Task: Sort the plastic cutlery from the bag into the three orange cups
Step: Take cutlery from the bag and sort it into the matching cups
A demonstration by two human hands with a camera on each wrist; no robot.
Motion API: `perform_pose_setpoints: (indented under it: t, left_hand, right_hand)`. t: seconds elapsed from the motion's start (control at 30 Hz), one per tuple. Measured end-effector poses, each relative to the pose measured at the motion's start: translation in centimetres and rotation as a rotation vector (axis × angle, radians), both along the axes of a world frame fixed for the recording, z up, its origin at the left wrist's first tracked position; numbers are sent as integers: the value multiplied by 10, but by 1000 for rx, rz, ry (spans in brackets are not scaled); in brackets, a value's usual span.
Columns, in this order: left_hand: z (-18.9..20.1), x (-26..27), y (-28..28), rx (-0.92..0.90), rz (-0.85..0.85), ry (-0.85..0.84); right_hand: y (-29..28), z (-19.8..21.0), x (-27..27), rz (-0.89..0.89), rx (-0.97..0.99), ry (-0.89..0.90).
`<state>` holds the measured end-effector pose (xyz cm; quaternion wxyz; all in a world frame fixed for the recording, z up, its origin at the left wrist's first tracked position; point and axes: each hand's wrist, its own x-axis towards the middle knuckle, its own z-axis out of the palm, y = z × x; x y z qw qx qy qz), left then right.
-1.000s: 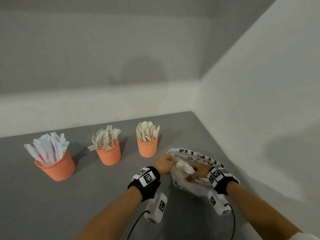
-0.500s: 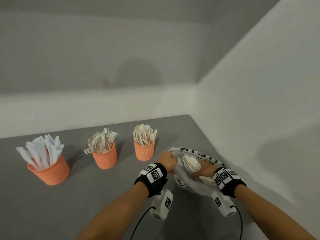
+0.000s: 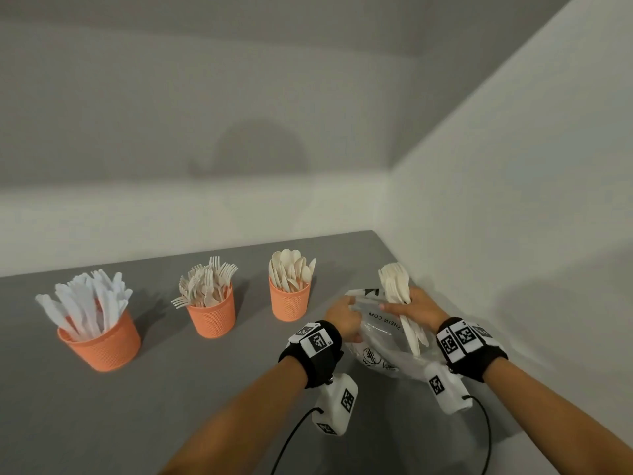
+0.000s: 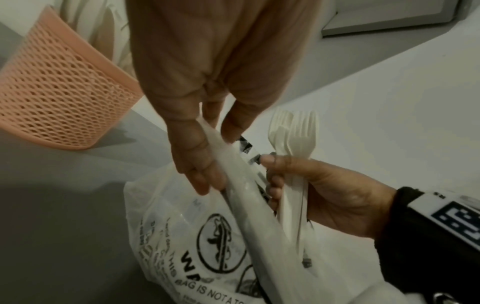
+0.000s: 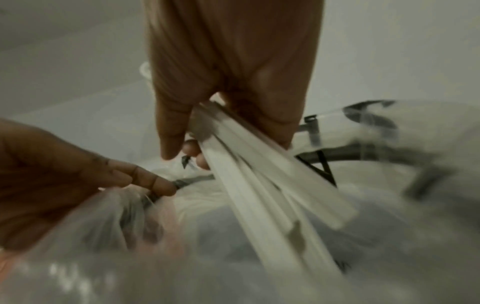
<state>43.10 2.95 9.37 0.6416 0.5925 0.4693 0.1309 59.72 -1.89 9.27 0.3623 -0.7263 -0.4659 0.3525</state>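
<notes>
A: What are the fingers of the right hand (image 3: 423, 308) doing?

B: They are curled round a bunch of forks (image 3: 399, 296), gripping the handles mid-length. The prongs stand above the fingers; the handle ends slant down below them, over the bag (image 3: 380, 341). The left wrist view shows the prongs clearly.

A: And the left hand (image 3: 342, 318)?

B: Its fingers and thumb pinch the edge of the bag, just left of the right hand's fingers. The bag is clear white plastic with black print and lies on the grey worktop (image 3: 171, 389) beneath both hands.

A: Where are the cups?

B: All three stand to the left of the fingers. Nearest is the cup of spoons (image 3: 290, 299), close beside the left hand. Further left is the cup of forks (image 3: 213, 311), with one fork leaning out over its rim. Furthest is the cup of knives (image 3: 101, 342), well apart from the hands.

A: Anything else?

B: Black wristbands with printed square markers on both wrists, and a white camera unit with a cable below each.
</notes>
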Motion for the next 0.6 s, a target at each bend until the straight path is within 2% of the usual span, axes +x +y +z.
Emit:
perform_pose_setpoints:
  t: [0.13,0.2,0.23,0.3,0.4,0.5,0.6]
  left_hand:
    - [2,-10,4,228,-107,59]
    - [3,-20,8,340,-63,19]
    - [4,-26,10,341,6,-26]
    - [4,-41,14,240,187,-159]
    - [2,-66,19,-77,381,-342]
    - [0,-98,18,-367,422,-466]
    - [-8,-128,20,-553,481,-554]
  right_hand:
    - [11,20,-10,-168,201,83]
    - [19,33,-21,-218,296,108]
    - [23,40,-29,-226,340,134]
    - [34,53,-50,-222,417,217]
    - [51,64,-91,-198,489,372]
    - [64,65,-141,-152,508,466]
    - [74,52,-187,-167,502,488]
